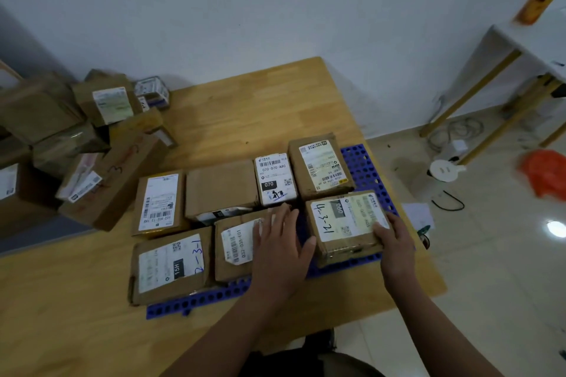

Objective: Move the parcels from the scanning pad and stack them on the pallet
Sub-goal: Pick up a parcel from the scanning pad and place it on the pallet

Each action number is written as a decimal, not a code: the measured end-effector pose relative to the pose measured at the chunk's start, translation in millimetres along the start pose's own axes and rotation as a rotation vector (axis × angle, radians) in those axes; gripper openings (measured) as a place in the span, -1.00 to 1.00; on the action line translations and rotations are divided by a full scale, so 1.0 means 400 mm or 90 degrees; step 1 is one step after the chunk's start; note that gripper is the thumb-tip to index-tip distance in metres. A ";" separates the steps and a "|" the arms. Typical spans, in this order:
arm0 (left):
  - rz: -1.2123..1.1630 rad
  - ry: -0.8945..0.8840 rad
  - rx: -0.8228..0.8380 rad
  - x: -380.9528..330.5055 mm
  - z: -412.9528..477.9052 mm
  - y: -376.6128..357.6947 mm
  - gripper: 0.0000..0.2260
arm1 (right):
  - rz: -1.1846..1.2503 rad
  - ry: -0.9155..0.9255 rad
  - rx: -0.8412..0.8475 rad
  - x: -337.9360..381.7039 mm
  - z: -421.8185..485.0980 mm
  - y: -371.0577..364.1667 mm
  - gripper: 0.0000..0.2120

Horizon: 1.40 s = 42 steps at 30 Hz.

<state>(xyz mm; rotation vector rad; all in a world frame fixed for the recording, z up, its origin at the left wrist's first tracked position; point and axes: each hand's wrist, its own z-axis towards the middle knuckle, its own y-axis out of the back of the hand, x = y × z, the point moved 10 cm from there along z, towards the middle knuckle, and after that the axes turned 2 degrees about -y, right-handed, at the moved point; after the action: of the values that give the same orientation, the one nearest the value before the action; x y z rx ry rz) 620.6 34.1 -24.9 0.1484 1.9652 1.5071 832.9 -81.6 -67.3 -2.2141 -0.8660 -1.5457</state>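
While flat on pallet [364, 162], parcel [346, 223] between left fingers [288, 217] and right fingers [384, 229].

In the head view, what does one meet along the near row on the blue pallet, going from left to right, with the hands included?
parcel marked 15H → parcel marked 032 → left hand → parcel with handwritten numbers → right hand

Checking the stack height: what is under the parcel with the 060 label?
The 060 parcel seems to rest straight on the blue perforated pallet, which shows along its near and right edges. The box itself hides whatever lies right beneath.
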 end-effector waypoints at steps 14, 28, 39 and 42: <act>0.144 0.014 0.068 0.036 -0.001 -0.041 -0.33 | -0.147 0.019 0.033 -0.059 0.003 -0.062 -0.80; 0.135 -0.020 0.058 0.036 0.004 -0.022 -0.34 | -0.275 0.031 0.019 -0.058 0.009 -0.069 -0.64; 0.059 -0.013 0.064 0.051 0.014 0.001 -0.37 | -0.410 0.108 -0.061 0.045 -0.038 -0.074 -0.56; 0.010 0.016 0.038 0.086 0.015 0.032 -0.41 | -0.483 0.162 -0.074 0.095 -0.057 -0.117 -0.44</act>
<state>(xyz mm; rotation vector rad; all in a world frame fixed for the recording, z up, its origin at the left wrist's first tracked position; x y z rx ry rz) 593.0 59.1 -28.5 0.1720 2.0347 1.4679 795.5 -46.9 -27.7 -1.7716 -1.6808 -2.1775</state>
